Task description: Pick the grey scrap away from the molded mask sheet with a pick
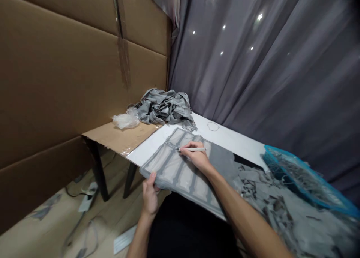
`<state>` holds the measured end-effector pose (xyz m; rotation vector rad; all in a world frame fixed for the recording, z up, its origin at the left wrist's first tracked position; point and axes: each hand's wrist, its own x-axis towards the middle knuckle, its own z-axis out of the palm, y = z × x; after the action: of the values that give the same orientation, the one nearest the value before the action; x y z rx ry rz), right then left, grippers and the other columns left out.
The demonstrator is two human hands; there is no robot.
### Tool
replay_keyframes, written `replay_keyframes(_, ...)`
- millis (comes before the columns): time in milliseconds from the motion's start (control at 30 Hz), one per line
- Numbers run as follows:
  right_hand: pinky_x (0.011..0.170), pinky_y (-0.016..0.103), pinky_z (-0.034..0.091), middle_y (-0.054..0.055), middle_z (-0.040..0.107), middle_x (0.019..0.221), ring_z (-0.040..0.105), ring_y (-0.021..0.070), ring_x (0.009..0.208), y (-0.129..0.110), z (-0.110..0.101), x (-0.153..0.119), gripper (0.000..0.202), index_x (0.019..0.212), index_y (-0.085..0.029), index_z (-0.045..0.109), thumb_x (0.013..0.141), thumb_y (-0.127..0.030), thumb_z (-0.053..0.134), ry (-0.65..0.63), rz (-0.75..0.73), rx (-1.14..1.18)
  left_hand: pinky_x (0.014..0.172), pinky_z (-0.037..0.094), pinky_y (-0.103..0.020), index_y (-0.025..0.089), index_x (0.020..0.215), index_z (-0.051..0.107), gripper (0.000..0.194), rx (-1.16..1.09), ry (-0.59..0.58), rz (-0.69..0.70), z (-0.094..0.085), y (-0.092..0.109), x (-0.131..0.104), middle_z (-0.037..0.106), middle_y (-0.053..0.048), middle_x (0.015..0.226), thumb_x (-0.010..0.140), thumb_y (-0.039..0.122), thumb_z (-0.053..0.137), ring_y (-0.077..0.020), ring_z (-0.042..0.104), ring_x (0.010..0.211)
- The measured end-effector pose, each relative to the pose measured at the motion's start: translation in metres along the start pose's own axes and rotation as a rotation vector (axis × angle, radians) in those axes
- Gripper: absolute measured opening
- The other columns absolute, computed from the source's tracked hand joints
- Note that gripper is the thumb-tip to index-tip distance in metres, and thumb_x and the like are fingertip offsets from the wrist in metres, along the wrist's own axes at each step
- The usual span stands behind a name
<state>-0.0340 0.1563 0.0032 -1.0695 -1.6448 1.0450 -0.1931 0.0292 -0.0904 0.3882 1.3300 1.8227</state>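
Observation:
A grey fabric piece with several pale rectangular panels [165, 161] lies across the white table [233, 138] and reaches its front edge. My left hand [150, 194] pinches the near left corner of this fabric, thumb on top. In my right hand [197, 155] is a slim white pen-like tool [197, 149], held over the upper middle of the panels with its tip pointing left. Whether the tip touches the fabric is too small to tell.
Crumpled grey cloth [165, 106] and a clear plastic bag [126, 119] lie at the back left. Grey scraps [270, 201] and a blue-rimmed bag [306, 175] are at the right. A power strip [88, 198] lies on the floor.

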Motion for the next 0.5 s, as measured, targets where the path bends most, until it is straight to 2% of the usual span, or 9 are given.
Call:
replay_keyframes(67,0.064,0.031,0.059,0.007,0.081,0.072,0.078,0.0229,0.067,-0.006,-0.005,0.001,0.031,0.069,-0.022,0.075,0.072,-0.048,0.092,0.029,0.058,0.063,0.054,0.049,-0.031,0.023,0.075,0.066,0.052,0.048,-0.022,0.014,-0.003,0.006,0.004,0.058,0.003,0.062,0.067,0.072,0.082,-0.0199,0.058,0.061)
replay_keyframes(167,0.07,0.034,0.066,0.005,0.08,0.071,0.082,0.0251,0.071,-0.03,-0.026,-0.007,0.037,0.073,-0.022,0.076,0.07,-0.052,0.098,-0.058,0.099,0.085,0.053,0.044,-0.029,0.023,0.076,0.066,0.049,0.095,-0.045,0.019,-0.008,0.013,0.009,0.058,0.003,0.062,0.067,0.068,0.083,-0.0183,0.053,0.059)
replay_keyframes(267,0.071,0.034,0.067,0.007,0.083,0.079,0.084,0.0258,0.075,-0.057,-0.056,-0.032,0.037,0.077,-0.021,0.078,0.075,-0.053,0.098,-0.071,0.064,0.018,0.058,0.047,-0.029,0.023,0.081,0.066,0.049,0.117,-0.044,0.025,-0.006,0.013,0.01,0.06,0.003,0.065,0.068,0.068,0.081,-0.0202,0.058,0.065)
replay_keyframes(333,0.075,0.036,0.068,0.009,0.087,0.09,0.084,0.026,0.079,-0.067,-0.074,-0.055,0.034,0.079,-0.021,0.08,0.08,-0.051,0.097,-0.11,0.067,-0.044,0.06,0.05,-0.03,0.023,0.085,0.067,0.05,0.101,-0.036,0.012,-0.003,0.009,0.006,0.062,0.002,0.068,0.071,0.07,0.078,-0.022,0.062,0.069)
replay_keyframes(400,0.076,0.037,0.068,0.011,0.088,0.098,0.084,0.0261,0.083,-0.064,-0.085,-0.079,0.031,0.077,-0.022,0.079,0.083,-0.048,0.095,-0.161,0.071,-0.128,0.064,0.056,-0.033,0.023,0.089,0.068,0.052,0.063,-0.055,-0.008,0.001,0.003,0.003,0.068,0.0,0.074,0.074,0.073,0.075,-0.025,0.067,0.076)
replay_keyframes(500,0.084,0.039,0.067,0.012,0.089,0.103,0.085,0.0288,0.094,-0.045,-0.091,-0.108,0.028,0.077,-0.023,0.079,0.088,-0.046,0.093,-0.161,0.051,-0.188,0.072,0.061,-0.036,0.022,0.091,0.072,0.055,0.068,-0.055,0.01,0.002,-0.004,0.002,0.073,-0.003,0.081,0.077,0.075,0.073,-0.0296,0.072,0.088)
